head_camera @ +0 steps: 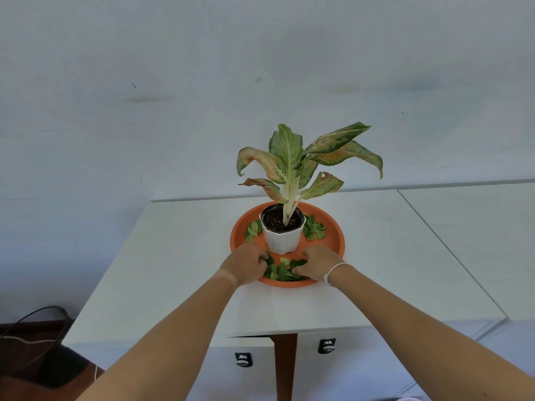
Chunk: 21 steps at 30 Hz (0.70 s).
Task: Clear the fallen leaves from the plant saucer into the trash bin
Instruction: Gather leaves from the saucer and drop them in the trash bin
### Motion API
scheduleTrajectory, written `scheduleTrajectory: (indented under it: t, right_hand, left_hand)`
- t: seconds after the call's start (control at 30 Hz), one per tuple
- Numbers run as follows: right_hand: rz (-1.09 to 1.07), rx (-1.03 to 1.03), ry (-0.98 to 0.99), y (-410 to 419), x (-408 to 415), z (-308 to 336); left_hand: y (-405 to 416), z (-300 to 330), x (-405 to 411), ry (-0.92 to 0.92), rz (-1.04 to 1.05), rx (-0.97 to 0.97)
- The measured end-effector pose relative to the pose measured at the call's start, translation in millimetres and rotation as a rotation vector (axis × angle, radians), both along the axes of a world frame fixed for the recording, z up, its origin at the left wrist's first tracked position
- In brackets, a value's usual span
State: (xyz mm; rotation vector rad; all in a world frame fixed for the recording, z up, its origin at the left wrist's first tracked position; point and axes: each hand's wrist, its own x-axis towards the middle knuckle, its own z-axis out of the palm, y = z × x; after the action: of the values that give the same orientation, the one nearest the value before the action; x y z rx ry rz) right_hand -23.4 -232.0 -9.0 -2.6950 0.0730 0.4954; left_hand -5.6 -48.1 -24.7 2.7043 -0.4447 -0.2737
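Observation:
An orange round saucer point(333, 235) sits on a white cabinet top with a white pot point(282, 238) holding a leafy plant point(292, 160) in its middle. Small green fallen leaves point(282, 272) lie piled at the saucer's near side, with more leaves left point(252, 230) and right point(314, 230) of the pot. My left hand point(246, 266) and my right hand point(317, 263) rest in the saucer on either side of the near pile, fingers curled into the leaves. No trash bin is in view.
The white cabinet top point(173, 256) stands against a pale wall, with a second white surface point(463, 227) adjoining on the right. Two dark knobs point(243, 359) show on the cabinet front. Black cables point(34, 328) lie on the dark floor at lower left.

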Motion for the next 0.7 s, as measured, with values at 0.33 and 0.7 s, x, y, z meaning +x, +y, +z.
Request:
scheduleTrajectory:
  t: [0.33, 0.7]
  right_hand:
    - [0.097, -0.106, 0.015, 6, 0, -11]
    - [0.2, -0.066, 0.001, 7, 2, -2]
  left_hand:
    - [-5, -3, 0, 0.064, -0.039, 0.08]
    - [-10, 2, 5, 0.13, -0.075, 0.001]
